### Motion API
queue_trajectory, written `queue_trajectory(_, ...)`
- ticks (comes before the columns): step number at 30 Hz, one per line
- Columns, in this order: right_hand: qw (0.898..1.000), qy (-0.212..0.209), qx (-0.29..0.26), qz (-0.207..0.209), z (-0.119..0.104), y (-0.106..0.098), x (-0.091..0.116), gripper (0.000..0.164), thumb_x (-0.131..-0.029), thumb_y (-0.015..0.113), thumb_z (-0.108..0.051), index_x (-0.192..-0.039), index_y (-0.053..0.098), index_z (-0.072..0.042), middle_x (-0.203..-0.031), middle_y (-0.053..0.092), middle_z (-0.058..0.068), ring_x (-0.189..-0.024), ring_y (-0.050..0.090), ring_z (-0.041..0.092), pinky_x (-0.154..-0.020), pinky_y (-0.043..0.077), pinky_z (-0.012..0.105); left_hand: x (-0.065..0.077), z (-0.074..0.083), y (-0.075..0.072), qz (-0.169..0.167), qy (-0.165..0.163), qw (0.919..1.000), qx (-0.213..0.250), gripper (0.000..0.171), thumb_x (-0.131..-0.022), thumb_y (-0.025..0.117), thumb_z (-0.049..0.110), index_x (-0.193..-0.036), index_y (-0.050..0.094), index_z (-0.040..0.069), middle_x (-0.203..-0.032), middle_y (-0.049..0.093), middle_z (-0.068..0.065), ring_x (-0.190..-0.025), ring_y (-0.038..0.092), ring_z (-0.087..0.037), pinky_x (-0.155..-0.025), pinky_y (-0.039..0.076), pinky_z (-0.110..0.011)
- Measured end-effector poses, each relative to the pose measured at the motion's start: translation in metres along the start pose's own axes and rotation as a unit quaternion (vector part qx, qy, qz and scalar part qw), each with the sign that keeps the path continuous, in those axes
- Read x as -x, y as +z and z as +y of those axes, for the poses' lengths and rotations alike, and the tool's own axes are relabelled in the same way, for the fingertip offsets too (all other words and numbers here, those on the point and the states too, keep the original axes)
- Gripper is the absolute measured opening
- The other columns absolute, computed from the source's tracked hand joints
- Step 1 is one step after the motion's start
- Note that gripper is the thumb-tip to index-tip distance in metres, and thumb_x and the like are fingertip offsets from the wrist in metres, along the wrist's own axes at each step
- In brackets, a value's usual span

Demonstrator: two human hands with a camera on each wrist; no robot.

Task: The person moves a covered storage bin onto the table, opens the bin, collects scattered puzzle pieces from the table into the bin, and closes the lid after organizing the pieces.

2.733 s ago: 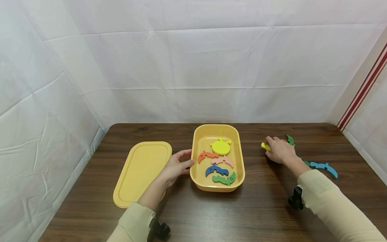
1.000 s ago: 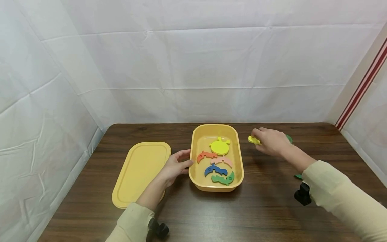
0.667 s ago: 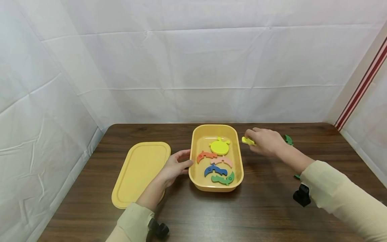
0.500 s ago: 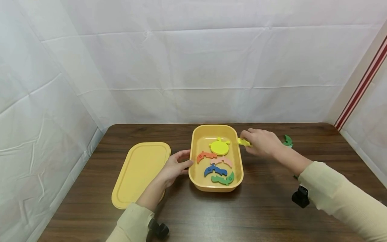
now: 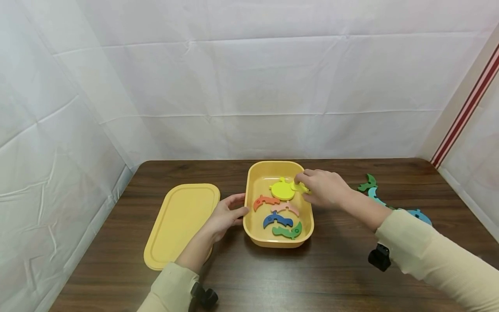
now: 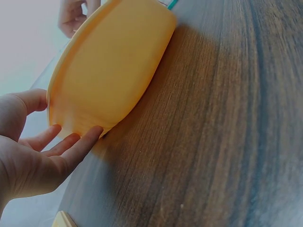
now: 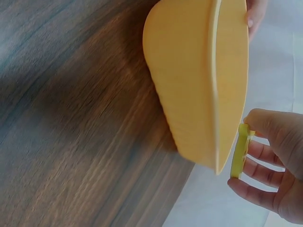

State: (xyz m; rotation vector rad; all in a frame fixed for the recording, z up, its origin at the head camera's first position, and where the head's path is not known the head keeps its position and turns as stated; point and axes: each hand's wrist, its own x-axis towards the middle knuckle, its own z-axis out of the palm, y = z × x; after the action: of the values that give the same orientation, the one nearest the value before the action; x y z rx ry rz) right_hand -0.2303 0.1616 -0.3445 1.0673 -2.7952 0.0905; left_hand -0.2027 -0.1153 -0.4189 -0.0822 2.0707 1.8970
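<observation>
A yellow plastic box (image 5: 278, 244) stands mid-table. My left hand (image 5: 224, 218) holds its left side, thumb at the rim and fingers against the outer wall (image 6: 109, 61). My right hand (image 5: 325, 187) pinches a small flat yellow puzzle piece (image 5: 298, 187) over the box's right rim; the right wrist view shows this piece (image 7: 242, 150) edge-on between thumb and fingertips. Inside the box lie a round yellow piece with stubby knobs (image 5: 283, 191), plus curved animal-like pieces: orange (image 5: 267, 201), pink (image 5: 287, 209), dark blue (image 5: 277, 220) and green (image 5: 288, 230).
The flat yellow lid (image 5: 181, 225) lies left of the box, partly behind my left forearm. On the right side of the table are a green piece (image 5: 367, 183), a turquoise piece (image 5: 375, 196) and a blue piece (image 5: 420, 216). White cloth (image 5: 234, 86) hangs behind the table.
My right hand has lifted the small yellow piece from the table on the right and carried it left to the box. My left hand stays on the box.
</observation>
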Motion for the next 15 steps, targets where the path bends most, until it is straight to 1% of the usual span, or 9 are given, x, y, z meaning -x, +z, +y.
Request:
queue_trajectory(5, 1.000, -0.025, 0.007, 0.009, -0.011, 0.000, -0.003, 0.028, -0.077, 0.070, -0.019, -0.103, 0.060, -0.015, -0.088, 0.059, 0.001, -0.063, 0.054, 0.013, -0.041, 0.037, 0.018, -0.001, 0.000, 0.000, 0.001, -0.001, 1.0000, -0.001, 0.048, -0.088, 0.059, 0.009, -0.134, 0.044, 0.007, -0.134, 0.046, -0.014, -0.106, 0.058, -0.024, -0.079, 0.055, -0.036)
queue_trajectory(9, 0.999, -0.045, 0.008, 0.014, -0.020, 0.001, -0.005, 0.027, -0.076, 0.071, -0.020, -0.101, 0.060, -0.016, -0.086, 0.059, 0.000, -0.062, 0.054, 0.012, -0.040, 0.036, 0.017, -0.002, 0.000, 0.000, 0.000, 0.001, 1.0000, 0.002, 0.048, -0.088, 0.058, 0.008, -0.134, 0.044, 0.006, -0.134, 0.046, -0.015, -0.107, 0.058, -0.025, -0.080, 0.054, -0.037)
queue_trajectory(15, 0.998, -0.059, -0.003, 0.011, -0.033, 0.005, -0.007, 0.028, -0.077, 0.072, -0.024, -0.101, 0.060, -0.016, -0.086, 0.058, -0.001, -0.062, 0.052, 0.010, -0.041, 0.036, 0.016, -0.003, 0.000, 0.001, -0.003, 0.002, 1.0000, 0.007, 0.047, -0.088, 0.058, 0.007, -0.133, 0.045, 0.005, -0.134, 0.046, -0.016, -0.107, 0.058, -0.026, -0.080, 0.054, -0.037)
